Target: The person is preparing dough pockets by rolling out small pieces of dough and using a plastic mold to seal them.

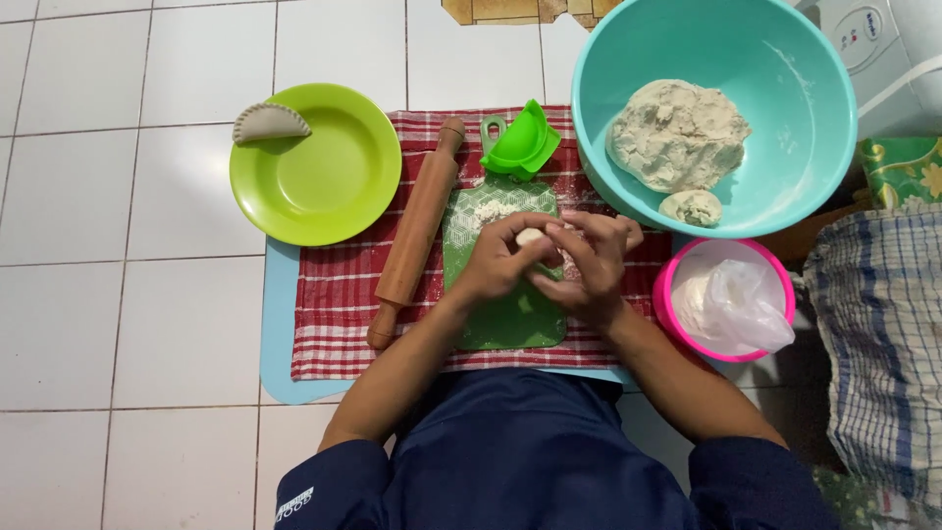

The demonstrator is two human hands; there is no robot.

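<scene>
Rolling a small dough ball (531,237) between both hands over the green cutting board (505,265).

Your left hand (496,263) and right hand (587,267) are both cupped closed around the ball, fingers curled. Judged soft, light, slightly tacky; grip it loosely at its sides with the fingertips. Rolling pin (417,229) lies just left of the board; the bulk dough (677,134) sits in the teal bowl (603,69).
</scene>
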